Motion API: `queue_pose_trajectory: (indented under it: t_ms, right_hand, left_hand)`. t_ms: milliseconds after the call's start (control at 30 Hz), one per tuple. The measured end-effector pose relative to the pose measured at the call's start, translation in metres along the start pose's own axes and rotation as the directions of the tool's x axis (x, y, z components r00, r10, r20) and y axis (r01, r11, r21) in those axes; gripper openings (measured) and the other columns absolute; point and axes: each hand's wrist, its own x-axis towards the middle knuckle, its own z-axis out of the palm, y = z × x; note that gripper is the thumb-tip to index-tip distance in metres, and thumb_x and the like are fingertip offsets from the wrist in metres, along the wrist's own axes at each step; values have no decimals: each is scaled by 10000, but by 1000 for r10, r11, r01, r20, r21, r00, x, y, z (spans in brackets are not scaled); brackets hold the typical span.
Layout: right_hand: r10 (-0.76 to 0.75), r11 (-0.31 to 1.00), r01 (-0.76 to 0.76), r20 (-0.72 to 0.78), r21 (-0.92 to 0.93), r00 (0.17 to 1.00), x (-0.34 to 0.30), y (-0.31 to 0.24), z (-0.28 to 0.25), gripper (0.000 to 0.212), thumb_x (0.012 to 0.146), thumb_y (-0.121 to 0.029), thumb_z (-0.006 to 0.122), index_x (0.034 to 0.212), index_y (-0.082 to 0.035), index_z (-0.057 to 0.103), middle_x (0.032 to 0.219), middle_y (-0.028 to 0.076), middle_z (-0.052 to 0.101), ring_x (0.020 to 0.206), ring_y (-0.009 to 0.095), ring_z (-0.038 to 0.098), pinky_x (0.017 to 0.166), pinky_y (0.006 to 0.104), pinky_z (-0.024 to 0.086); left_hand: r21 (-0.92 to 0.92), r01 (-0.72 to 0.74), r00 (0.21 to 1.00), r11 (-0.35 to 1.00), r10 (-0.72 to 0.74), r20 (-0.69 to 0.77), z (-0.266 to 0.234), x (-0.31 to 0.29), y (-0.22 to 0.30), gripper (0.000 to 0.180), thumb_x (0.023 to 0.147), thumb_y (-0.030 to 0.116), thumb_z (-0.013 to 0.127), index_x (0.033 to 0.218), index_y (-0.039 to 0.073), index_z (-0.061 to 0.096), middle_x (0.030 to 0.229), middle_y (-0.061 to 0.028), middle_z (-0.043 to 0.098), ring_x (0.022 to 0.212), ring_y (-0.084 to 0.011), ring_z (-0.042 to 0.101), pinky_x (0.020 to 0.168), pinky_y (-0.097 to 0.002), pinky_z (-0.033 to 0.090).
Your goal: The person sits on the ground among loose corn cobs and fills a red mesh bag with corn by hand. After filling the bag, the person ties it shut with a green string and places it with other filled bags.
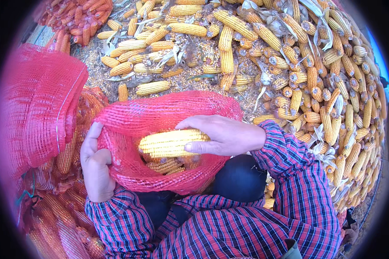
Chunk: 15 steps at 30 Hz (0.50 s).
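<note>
A red mesh sack (173, 103) stands with its mouth spread wide in front of my knees. My left hand (95, 162) grips the sack's left rim, fingers wrapped over the mesh. Over the opening, my right hand (224, 136) holds a yellow ear of corn (170, 143), thumb on the near side and fingers beyond. The ear lies roughly sideways above the mouth. More ears (164, 165) show inside the sack, partly hidden by its near rim.
A large heap of corn ears (320, 99) rises on the right and far side. Loose kernels (190, 56) and scattered ears cover the ground ahead. Filled red mesh sacks (60, 216) stand at the left, one with a folded-over top (43, 108). Another sack (80, 17) lies far left.
</note>
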Motion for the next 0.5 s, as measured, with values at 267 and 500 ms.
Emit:
queue_pose_trajectory:
  t_ms: [267, 500]
  right_hand:
    - [410, 814, -572, -800, 104, 438, 35, 195, -79, 693, 826, -416, 689, 1285, 57, 472, 1201, 246, 570, 1127, 321, 560, 973, 404, 434]
    - [590, 616, -736, -783, 279, 197, 94, 288, -141, 1045, 728, -608, 724, 1412, 79, 334, 1399, 321, 413, 1291, 425, 436, 1079, 471, 356]
  left_hand:
    - [-160, 57, 987, 986, -32, 157, -2, -11, 3, 721, 629, -104, 359, 1344, -98, 449, 1223, -201, 618, 977, -200, 665, 845, -270, 525]
    - [23, 253, 952, 967, -253, 174, 28, -3, 2, 732, 611, -112, 355, 1333, -86, 472, 1110, -134, 670, 671, -95, 615, 578, -198, 465]
